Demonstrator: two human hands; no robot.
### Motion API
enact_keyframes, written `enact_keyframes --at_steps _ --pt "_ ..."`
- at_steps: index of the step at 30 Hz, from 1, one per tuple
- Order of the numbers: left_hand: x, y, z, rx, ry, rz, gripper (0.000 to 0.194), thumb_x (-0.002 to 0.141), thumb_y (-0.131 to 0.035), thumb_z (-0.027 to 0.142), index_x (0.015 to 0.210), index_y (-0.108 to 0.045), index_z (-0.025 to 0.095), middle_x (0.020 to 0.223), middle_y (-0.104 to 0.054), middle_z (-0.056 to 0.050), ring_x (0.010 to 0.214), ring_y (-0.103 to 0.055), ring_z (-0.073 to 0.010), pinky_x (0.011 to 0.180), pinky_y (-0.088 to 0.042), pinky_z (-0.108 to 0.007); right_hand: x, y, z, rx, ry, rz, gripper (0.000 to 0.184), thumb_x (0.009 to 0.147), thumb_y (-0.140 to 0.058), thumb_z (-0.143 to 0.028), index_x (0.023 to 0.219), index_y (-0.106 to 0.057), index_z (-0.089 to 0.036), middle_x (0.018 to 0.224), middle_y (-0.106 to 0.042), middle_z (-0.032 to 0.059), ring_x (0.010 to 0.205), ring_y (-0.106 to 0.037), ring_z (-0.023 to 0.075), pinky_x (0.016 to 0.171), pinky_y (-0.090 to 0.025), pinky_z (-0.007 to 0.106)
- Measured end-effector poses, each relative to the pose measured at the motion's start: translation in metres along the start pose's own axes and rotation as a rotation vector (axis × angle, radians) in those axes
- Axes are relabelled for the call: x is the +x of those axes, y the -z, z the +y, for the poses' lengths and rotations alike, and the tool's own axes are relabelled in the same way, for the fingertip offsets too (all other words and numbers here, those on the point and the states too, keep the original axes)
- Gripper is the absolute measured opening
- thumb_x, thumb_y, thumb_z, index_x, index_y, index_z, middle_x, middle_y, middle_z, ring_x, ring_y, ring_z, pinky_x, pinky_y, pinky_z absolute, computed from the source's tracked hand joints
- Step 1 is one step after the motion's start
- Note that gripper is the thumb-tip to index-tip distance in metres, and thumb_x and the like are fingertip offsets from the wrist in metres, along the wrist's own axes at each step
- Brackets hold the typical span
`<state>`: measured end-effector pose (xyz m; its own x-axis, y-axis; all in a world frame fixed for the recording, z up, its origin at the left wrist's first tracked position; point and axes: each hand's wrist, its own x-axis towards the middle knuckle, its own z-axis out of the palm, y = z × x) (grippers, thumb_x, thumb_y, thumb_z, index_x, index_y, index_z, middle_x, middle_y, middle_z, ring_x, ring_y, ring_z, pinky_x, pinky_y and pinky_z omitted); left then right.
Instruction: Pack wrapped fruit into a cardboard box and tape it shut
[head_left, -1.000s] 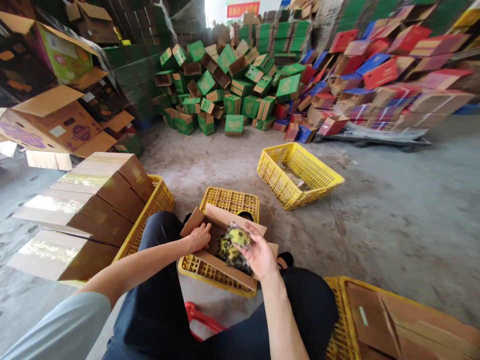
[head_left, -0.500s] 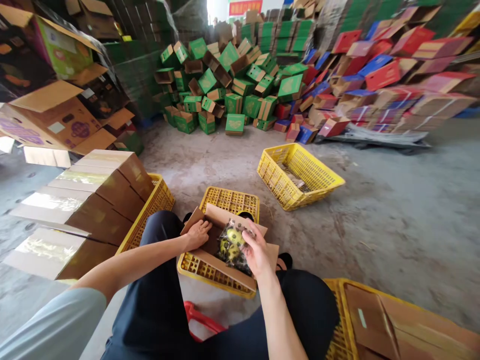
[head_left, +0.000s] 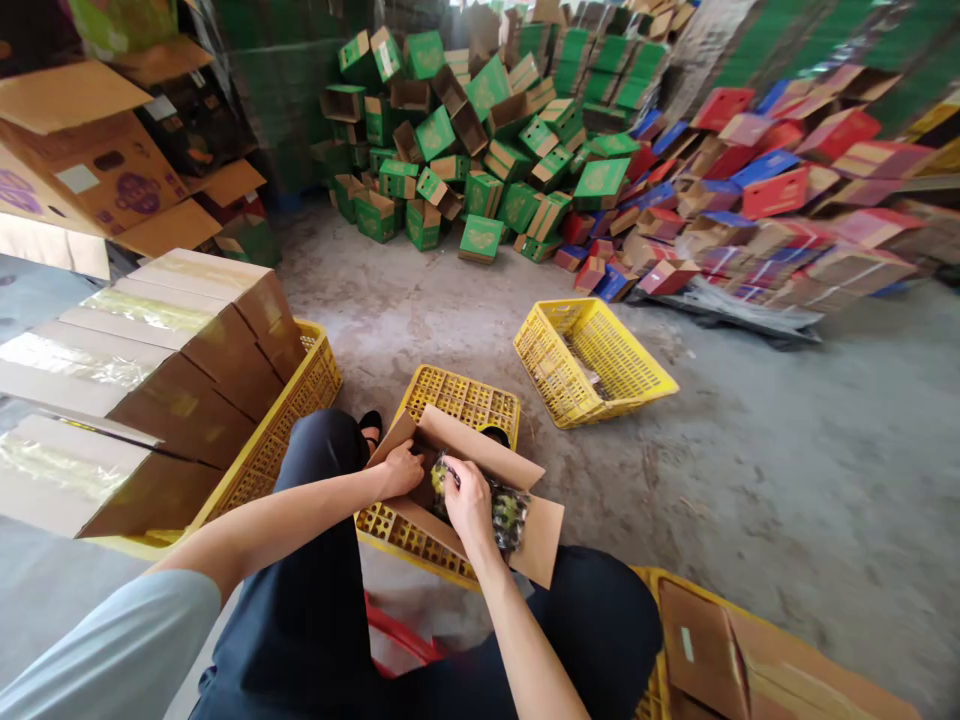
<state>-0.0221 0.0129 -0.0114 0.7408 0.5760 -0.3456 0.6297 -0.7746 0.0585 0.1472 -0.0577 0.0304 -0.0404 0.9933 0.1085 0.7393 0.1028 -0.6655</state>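
An open cardboard box (head_left: 480, 445) rests between my knees on an upturned yellow plastic crate (head_left: 459, 397). My left hand (head_left: 403, 470) is closed on the box's left end, fingers bent over the edge and partly hidden inside. Down in the box, my right hand (head_left: 466, 500) grips a clear plastic bag of yellow-green round fruit (head_left: 441, 478); the hand covers much of it. Another clear pack of dark green fruit (head_left: 508, 515) lies at the box's right end, beside my right wrist.
Taped cartons (head_left: 150, 330) fill a yellow crate (head_left: 324, 365) on the left. Ahead stands a yellow basket (head_left: 592, 370) with some material inside. More cardboard (head_left: 701, 640) sits in a crate at lower right. Heaped green boxes (head_left: 480, 190) and red-blue boxes (head_left: 750, 190) lie farther back.
My right hand has moved left and down into the box with the bag of fruit. The pack at the box's right end now shows. My left hand stays at the left end.
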Motion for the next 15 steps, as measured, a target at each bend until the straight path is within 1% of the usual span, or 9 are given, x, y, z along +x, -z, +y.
enact_keyframes --at_steps 3,5,6,8,10,12,15 --pt "0.003 -0.001 0.000 -0.049 0.008 0.009 0.020 0.093 -0.061 0.014 0.096 -0.080 0.013 0.108 -0.076 -0.018 0.091 -0.071 -0.0257 0.102 -0.037 -0.046 0.010 -0.018 -0.009 -0.151 -0.112 -0.186 0.047 0.090 -0.044 -0.004 0.131 -0.063 -0.018 0.120 -0.068 0.0124 0.114 -0.065 0.0230 0.103 -0.047 0.033" --pt "0.005 -0.002 0.000 -0.086 0.016 0.016 0.017 0.092 -0.063 0.015 0.096 -0.080 0.013 0.106 -0.076 -0.020 0.092 -0.071 -0.0276 0.101 -0.036 -0.047 0.014 -0.030 -0.012 -0.219 -0.206 -0.283 0.048 0.086 -0.045 0.000 0.128 -0.061 -0.017 0.123 -0.067 0.0151 0.112 -0.066 0.0248 0.098 -0.049 0.033" --pt "0.007 -0.003 -0.001 -0.104 0.021 0.022 0.016 0.091 -0.064 0.015 0.095 -0.080 0.013 0.105 -0.076 -0.020 0.092 -0.071 -0.0281 0.100 -0.036 -0.047 0.016 -0.034 -0.013 -0.240 -0.243 -0.316 0.047 0.084 -0.046 0.002 0.125 -0.061 -0.015 0.121 -0.068 0.0169 0.110 -0.068 0.0262 0.094 -0.049 0.033" --pt "0.008 -0.004 -0.001 -0.139 0.029 0.035 0.015 0.090 -0.065 0.015 0.094 -0.080 0.013 0.104 -0.076 -0.020 0.092 -0.071 -0.0287 0.100 -0.035 -0.047 0.018 -0.042 -0.013 -0.257 -0.295 -0.351 0.042 0.082 -0.047 0.004 0.117 -0.062 -0.013 0.113 -0.071 0.0189 0.104 -0.070 0.0287 0.088 -0.050 0.034" --pt "0.007 -0.004 -0.002 -0.166 0.030 0.046 0.014 0.090 -0.066 0.015 0.092 -0.080 0.013 0.103 -0.076 -0.020 0.093 -0.071 -0.0295 0.100 -0.034 -0.047 0.018 -0.046 -0.010 -0.247 -0.332 -0.366 0.038 0.083 -0.047 0.003 0.113 -0.062 -0.015 0.110 -0.073 0.0179 0.105 -0.070 0.0289 0.088 -0.050 0.034" --pt "0.006 -0.004 -0.002 -0.186 0.028 0.052 0.015 0.090 -0.065 0.015 0.092 -0.080 0.014 0.102 -0.077 -0.019 0.095 -0.070 -0.0304 0.100 -0.034 -0.047 0.018 -0.050 -0.008 -0.213 -0.352 -0.369 0.035 0.085 -0.046 0.001 0.110 -0.063 -0.017 0.110 -0.074 0.0163 0.108 -0.070 0.0279 0.089 -0.049 0.033" --pt "0.003 -0.002 -0.003 -0.205 0.024 0.059 0.015 0.090 -0.064 0.014 0.090 -0.079 0.012 0.098 -0.077 -0.020 0.094 -0.070 -0.0304 0.099 -0.034 -0.047 0.018 -0.054 -0.007 -0.121 -0.353 -0.398 0.029 0.083 -0.051 -0.004 0.105 -0.066 -0.017 0.102 -0.076 0.0146 0.102 -0.072 0.0283 0.086 -0.050 0.032"
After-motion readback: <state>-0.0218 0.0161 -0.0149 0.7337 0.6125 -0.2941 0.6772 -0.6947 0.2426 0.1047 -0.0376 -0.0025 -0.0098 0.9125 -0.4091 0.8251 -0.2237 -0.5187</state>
